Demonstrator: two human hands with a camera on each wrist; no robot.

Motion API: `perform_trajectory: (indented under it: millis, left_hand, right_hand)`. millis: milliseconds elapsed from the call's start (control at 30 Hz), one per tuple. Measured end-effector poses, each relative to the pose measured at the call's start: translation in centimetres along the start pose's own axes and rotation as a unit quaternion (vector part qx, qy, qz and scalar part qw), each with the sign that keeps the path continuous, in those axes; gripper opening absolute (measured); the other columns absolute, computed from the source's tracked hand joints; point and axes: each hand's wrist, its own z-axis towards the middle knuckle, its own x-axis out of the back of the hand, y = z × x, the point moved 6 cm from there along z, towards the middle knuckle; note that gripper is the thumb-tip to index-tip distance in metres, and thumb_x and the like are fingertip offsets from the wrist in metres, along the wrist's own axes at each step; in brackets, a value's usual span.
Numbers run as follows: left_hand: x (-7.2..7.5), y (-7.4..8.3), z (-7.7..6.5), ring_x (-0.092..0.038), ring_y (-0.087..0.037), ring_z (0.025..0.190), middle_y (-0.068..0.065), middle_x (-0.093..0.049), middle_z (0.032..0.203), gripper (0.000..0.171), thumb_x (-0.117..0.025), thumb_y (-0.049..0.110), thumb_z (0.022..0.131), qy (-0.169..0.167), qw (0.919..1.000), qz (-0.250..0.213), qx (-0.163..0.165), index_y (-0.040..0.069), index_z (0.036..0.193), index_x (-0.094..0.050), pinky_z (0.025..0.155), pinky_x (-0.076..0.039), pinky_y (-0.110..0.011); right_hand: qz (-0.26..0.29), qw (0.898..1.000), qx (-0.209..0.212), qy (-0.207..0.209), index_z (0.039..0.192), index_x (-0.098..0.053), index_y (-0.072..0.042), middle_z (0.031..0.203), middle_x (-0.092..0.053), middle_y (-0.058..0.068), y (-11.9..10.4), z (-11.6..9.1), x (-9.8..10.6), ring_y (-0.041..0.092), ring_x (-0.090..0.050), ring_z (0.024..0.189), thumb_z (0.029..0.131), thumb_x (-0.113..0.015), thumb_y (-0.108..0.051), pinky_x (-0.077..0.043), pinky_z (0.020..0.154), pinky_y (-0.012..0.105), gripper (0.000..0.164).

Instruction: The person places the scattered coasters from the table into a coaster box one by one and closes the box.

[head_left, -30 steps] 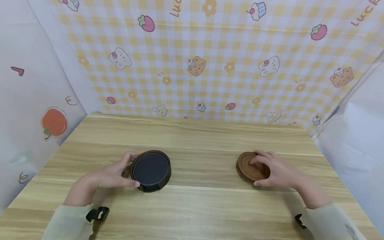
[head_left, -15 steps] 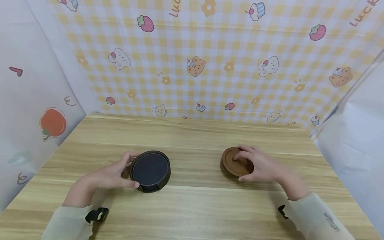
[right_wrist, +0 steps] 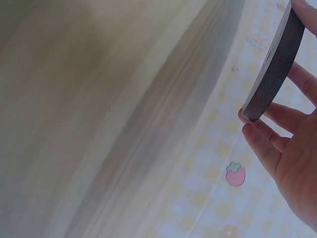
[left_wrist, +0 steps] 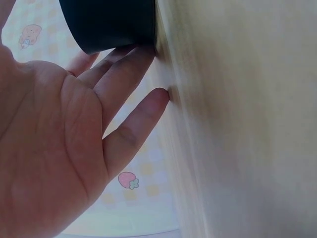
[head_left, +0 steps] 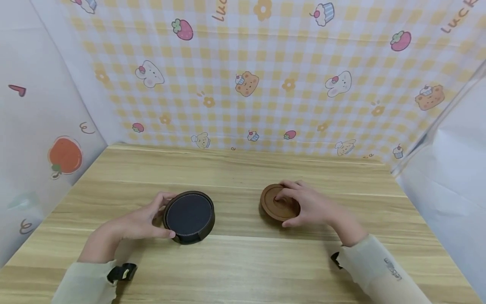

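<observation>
Head view shows the brown coaster (head_left: 276,203) pinched by the right hand (head_left: 303,207), lifted clear of the worktop (head_left: 243,261). Left hand (head_left: 140,221) cups the black holder (head_left: 190,216). Best keep the coaster level, the holder steadied.

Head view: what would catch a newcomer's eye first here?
Two round things on the wooden table: a black holder left of centre, gripped at its side by the left hand, and a brown disc right of centre, held off the table in the right hand. Behind them hangs a yellow checked backdrop with cartoon animals and strawberries.
</observation>
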Motion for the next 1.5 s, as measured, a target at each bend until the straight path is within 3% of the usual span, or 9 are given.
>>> perform_trajectory:
  millis: [367, 733, 1133, 1500]
  left_hand:
    - [0.0, -0.2, 0.0, -0.030, -0.059, 0.139, -0.034, -0.032, 0.149, 0.091, -0.080, 0.026, 0.083, 0.007, 0.9999, 0.006, 0.012, 0.006, 0.146, -0.018, 0.107, -0.031, -0.071]
    - [0.0, -0.2, 0.1, -0.030, -0.061, 0.138, -0.036, -0.031, 0.150, 0.092, -0.081, 0.027, 0.082, 0.005, 0.9998, 0.002, 0.021, 0.007, 0.147, -0.018, 0.106, -0.031, -0.072]
    - [0.2, -0.4, 0.1, -0.026, -0.062, 0.139, -0.038, -0.027, 0.152, 0.094, -0.081, 0.028, 0.082, 0.004, 0.9995, 0.008, 0.029, 0.008, 0.147, -0.017, 0.106, -0.031, -0.071]
    - [0.1, -0.1, 0.1, -0.032, -0.054, 0.139, -0.032, -0.035, 0.149, 0.093, -0.080, 0.029, 0.083, 0.005, 0.9998, 0.019, 0.006, 0.005, 0.148, -0.017, 0.105, -0.035, -0.068]
  right_hand:
    - [0.007, 0.999, 0.029, -0.035, 0.125, -0.060, -0.028, 0.161, -0.031, 0.014, -2.8, 2.3, -1.1, 0.034, -0.036, 0.141, 0.077, -0.084, -0.046, -0.044, 0.103, 0.054, 0.057]
    - [0.018, 0.995, 0.087, -0.045, 0.126, -0.060, -0.024, 0.161, -0.031, 0.016, -6.2, 5.2, -2.3, 0.033, -0.035, 0.141, 0.078, -0.082, -0.046, -0.043, 0.106, 0.051, 0.058]
    - [-0.001, 0.988, 0.142, -0.063, 0.127, -0.059, -0.025, 0.160, -0.031, 0.014, -11.3, 8.4, -2.5, 0.029, -0.037, 0.135, 0.079, -0.081, -0.047, -0.043, 0.106, 0.045, 0.058]
    - [-0.033, 0.980, 0.188, -0.061, 0.128, -0.058, -0.026, 0.158, -0.035, 0.010, -14.8, 11.1, -3.8, 0.026, -0.038, 0.134, 0.078, -0.080, -0.053, -0.043, 0.108, 0.038, 0.062]
